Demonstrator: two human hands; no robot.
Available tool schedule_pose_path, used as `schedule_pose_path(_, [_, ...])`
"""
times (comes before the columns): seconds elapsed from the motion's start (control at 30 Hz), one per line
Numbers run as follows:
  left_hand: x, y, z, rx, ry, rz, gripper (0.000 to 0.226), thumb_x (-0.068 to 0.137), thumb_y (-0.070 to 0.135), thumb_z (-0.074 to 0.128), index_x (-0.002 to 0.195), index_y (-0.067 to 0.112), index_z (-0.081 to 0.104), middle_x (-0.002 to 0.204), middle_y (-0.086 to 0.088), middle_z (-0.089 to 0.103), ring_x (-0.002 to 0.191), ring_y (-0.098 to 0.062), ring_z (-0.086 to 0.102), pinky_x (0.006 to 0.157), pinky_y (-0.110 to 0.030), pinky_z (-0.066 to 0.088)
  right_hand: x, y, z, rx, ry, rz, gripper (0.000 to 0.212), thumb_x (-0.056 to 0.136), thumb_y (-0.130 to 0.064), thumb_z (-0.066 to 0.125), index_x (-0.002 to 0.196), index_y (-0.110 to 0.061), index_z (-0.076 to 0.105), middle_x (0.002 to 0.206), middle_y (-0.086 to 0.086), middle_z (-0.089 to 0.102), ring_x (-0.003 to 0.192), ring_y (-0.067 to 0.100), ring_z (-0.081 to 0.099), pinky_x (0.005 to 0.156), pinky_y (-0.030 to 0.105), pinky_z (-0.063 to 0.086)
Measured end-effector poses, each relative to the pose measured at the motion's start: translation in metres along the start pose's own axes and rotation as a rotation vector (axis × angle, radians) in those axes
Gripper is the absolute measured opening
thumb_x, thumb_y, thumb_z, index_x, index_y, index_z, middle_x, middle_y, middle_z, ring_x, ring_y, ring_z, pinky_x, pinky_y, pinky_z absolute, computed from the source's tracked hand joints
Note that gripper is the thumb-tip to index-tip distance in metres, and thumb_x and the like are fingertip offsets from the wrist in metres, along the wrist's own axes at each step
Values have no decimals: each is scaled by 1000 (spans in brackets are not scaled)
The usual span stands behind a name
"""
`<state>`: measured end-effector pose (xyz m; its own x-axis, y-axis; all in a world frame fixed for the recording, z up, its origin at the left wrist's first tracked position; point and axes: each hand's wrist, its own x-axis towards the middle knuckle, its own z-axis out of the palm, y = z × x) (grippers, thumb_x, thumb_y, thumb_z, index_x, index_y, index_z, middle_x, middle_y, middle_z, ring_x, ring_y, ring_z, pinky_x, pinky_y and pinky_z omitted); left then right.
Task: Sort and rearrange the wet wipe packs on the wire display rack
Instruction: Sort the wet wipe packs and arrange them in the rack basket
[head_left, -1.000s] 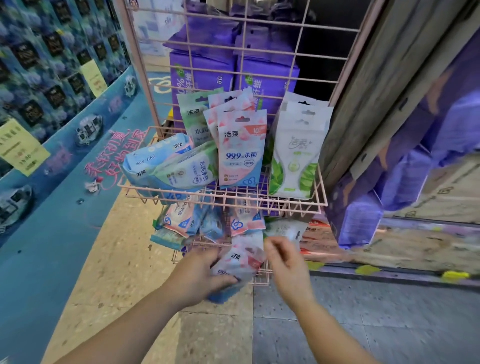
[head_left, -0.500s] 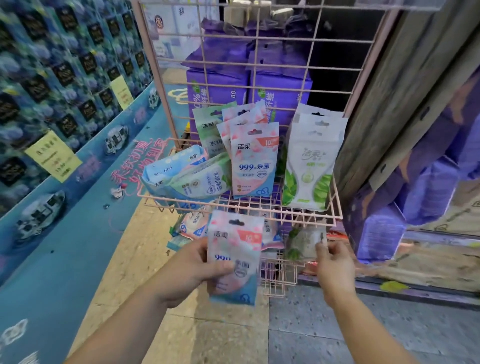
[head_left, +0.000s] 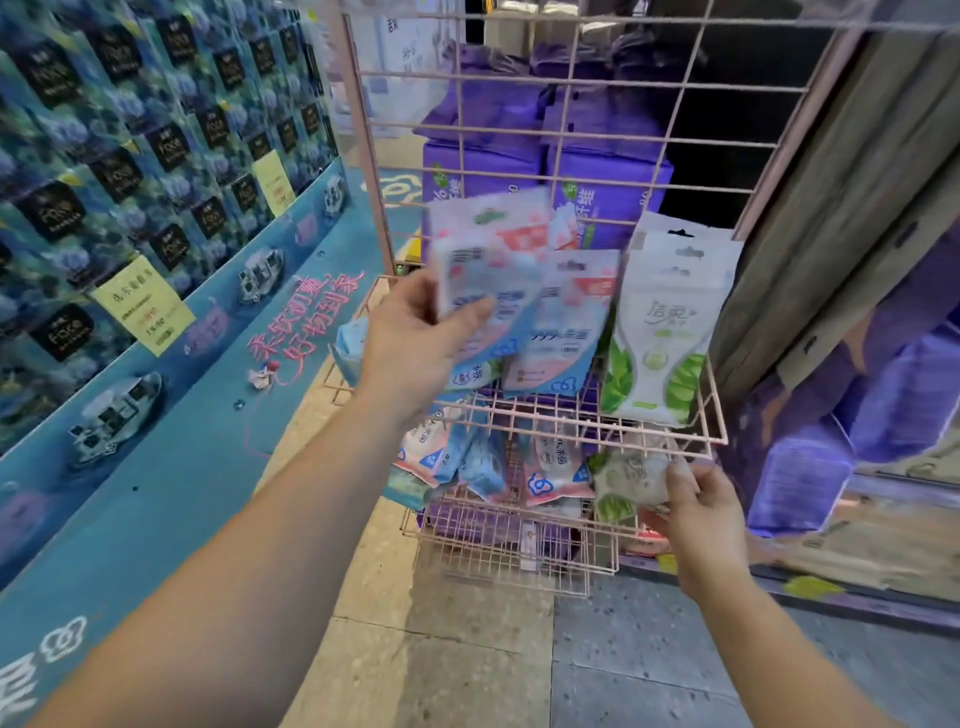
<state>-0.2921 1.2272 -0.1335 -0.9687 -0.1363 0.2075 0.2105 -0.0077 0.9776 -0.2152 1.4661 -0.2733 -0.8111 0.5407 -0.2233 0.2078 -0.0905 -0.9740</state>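
A pink wire rack (head_left: 714, 415) has an upper and a lower basket. My left hand (head_left: 415, 338) grips a pink-and-blue wipe pack (head_left: 483, 275), blurred by motion, raised in front of the upper basket's standing pink packs (head_left: 566, 322). White-and-green packs (head_left: 670, 322) stand at the upper basket's right. My right hand (head_left: 701, 499) pinches a green-and-white pack (head_left: 631, 478) at the right end of the lower basket. Several pink and blue packs (head_left: 550, 467) lie jumbled in that lower basket.
Purple tissue bales (head_left: 608, 150) are stacked behind the rack's grid. A blue display wall (head_left: 130, 182) with yellow price tags runs along the left. More purple bales (head_left: 857, 415) and cardboard sit on the right. Tiled floor lies below.
My left hand has lifted the pink-and-blue pack from below the upper basket up to the standing packs. My right hand stays on the green-and-white pack in the lower basket.
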Motion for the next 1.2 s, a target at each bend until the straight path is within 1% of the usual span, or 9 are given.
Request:
schedule_pose_path(0.23, [-15,1,19,94,62,124,20,80,13,72,84,29,60,78,11,65,66,5,60,66,-14,51,2,-2,-15,-62,176,-88,17,96,-33,47,81,-29,51,86,5,62,87,31,64,77,57,56])
schedule_pose_path(0.5, [-13,-19,20,570,-299,21,34,86,18,62,120,19,59,115,-1,67,106,-20,62,96,-42,49,3,-7,-8,-46,91,-94,16,98,-20,47,83,-18,53,102,19,60,78,23,61,43,15,50])
schedule_pose_path(0.6, [-16,-15,22,1031,8,203,36,78,25,70,109,14,57,109,-11,60,102,-33,55,86,-41,44,0,-8,-8,-29,-18,1,18,98,-23,48,82,-21,57,102,22,63,79,24,60,49,24,50])
schedule_pose_path(0.67, [-31,-14,19,963,223,384,33,75,17,71,104,8,57,103,-15,57,98,-30,51,82,-35,39,-2,-6,-9,-2,-119,101,17,98,-24,48,84,-18,58,87,14,64,71,23,60,50,27,50])
schedule_pose_path(0.77, [-72,-35,12,775,52,630,11,82,19,62,81,8,60,78,-5,58,77,-17,47,69,-28,40,-7,-4,-7,-23,-265,161,15,98,-23,48,89,-16,58,77,6,67,61,17,63,51,29,50])
schedule_pose_path(0.87, [-111,-75,6,804,-421,86,41,74,47,66,106,22,60,96,14,53,93,-5,53,85,-31,48,-19,-3,4,9,-393,242,13,98,-21,48,90,-14,57,75,4,69,64,18,66,61,36,51])
schedule_pose_path(0.97, [-127,-112,-3,580,-584,-571,69,53,61,79,111,31,58,109,17,65,104,-11,63,95,-39,50,-29,1,19,-25,-518,321,13,96,-20,52,97,-11,60,95,11,71,90,27,66,85,47,50])
schedule_pose_path(1.03, [-129,-123,-12,402,-551,-741,50,61,41,85,103,22,67,98,4,75,91,-18,71,87,-43,56,-27,5,23,-108,-465,298,15,95,-23,53,97,-14,65,100,9,72,95,26,65,86,43,51])
schedule_pose_path(1.2, [-131,-128,-48,221,-348,-830,36,74,14,79,107,10,65,93,-5,76,84,-23,73,79,-41,58,1,9,32,-1115,-269,-23,28,92,-33,52,112,-15,59,100,9,68,88,27,65,73,30,50])
